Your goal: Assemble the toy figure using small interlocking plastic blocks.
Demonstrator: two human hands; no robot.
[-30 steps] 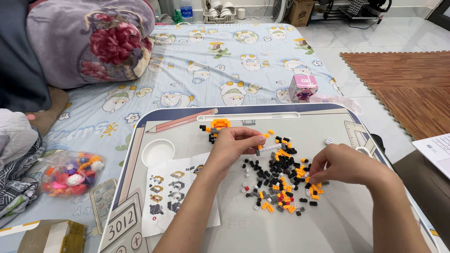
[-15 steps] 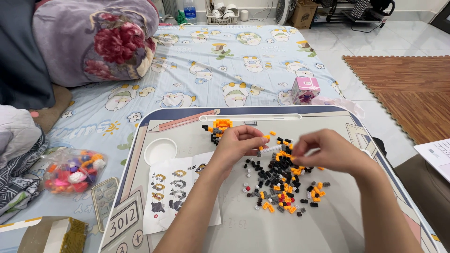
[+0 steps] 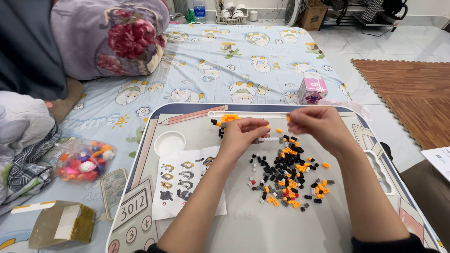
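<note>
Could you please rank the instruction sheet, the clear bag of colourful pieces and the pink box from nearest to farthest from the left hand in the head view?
1. Instruction sheet, just below-left of the left hand.
2. Pink box, upper right, on the bedsheet.
3. Clear bag of colourful pieces, far left, off the tray.

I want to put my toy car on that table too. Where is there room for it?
The near end of the table, between the two forearms and below the brick pile, is bare. So is the strip between the pile and the right rim. The middle is crowded: loose bricks, both hands, and the instruction sheet with the white round cup on the left.
</note>
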